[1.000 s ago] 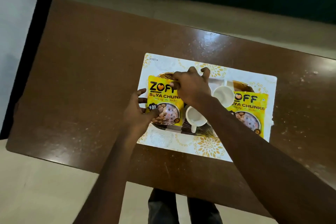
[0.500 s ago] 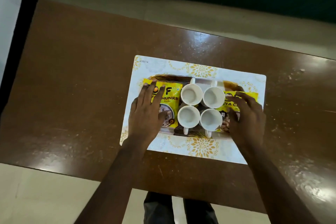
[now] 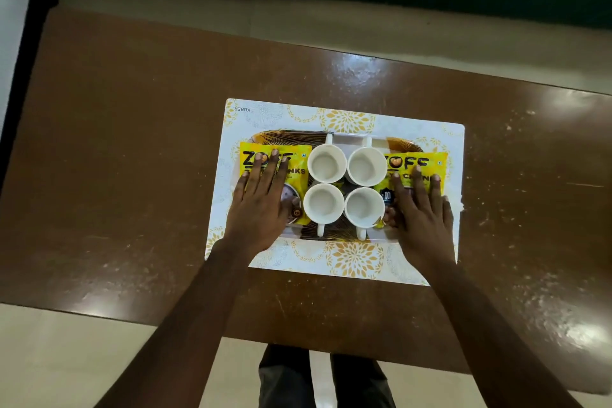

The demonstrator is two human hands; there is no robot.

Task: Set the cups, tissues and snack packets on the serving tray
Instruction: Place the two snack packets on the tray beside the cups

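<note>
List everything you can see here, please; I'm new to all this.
table: one, brown, glossy
placemat: one, white with yellow flowers, on the table
tray: one, dark with gold streaks, on the placemat
cups: four, white, in a two-by-two block in the middle of the tray
left packet: one, yellow, at the tray's left end
right packet: one, yellow, at the tray's right end
trousers: one pair, dark, below the near table edge
left hand: flat on the left packet
right hand: flat on the right packet
</note>
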